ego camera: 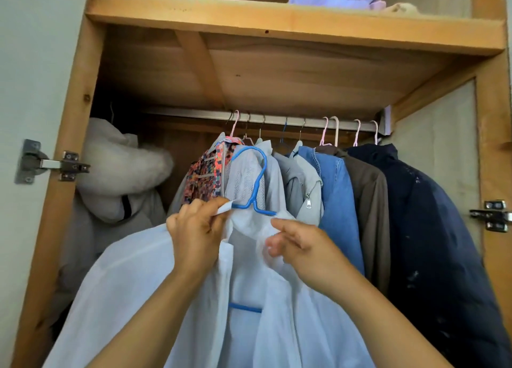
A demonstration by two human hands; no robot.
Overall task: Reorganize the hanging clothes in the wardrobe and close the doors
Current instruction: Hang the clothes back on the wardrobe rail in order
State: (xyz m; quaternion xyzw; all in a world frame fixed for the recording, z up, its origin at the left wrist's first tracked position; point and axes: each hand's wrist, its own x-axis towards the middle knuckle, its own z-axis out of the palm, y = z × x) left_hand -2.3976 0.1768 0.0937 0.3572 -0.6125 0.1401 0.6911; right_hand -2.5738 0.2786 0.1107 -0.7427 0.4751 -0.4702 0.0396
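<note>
From the head camera, your left hand pinches the collar of the white jacket between curled fingers, right beside the neck of the blue hanger. Your right hand grips the same jacket's collar fabric on the other side, fingers curled into the cloth. The jacket hangs on the blue hanger in front of the open wardrobe, below the rail, and the hanger's hook is off the rail.

On the rail, 6 or so garments hang side by side: a multicoloured patterned top, a grey zip jacket, a denim shirt, a brown jacket and a dark navy coat nearest the rail's right end. A pale fur-trimmed coat sits at the rail's left end. Folded cloth lies on the upper shelf.
</note>
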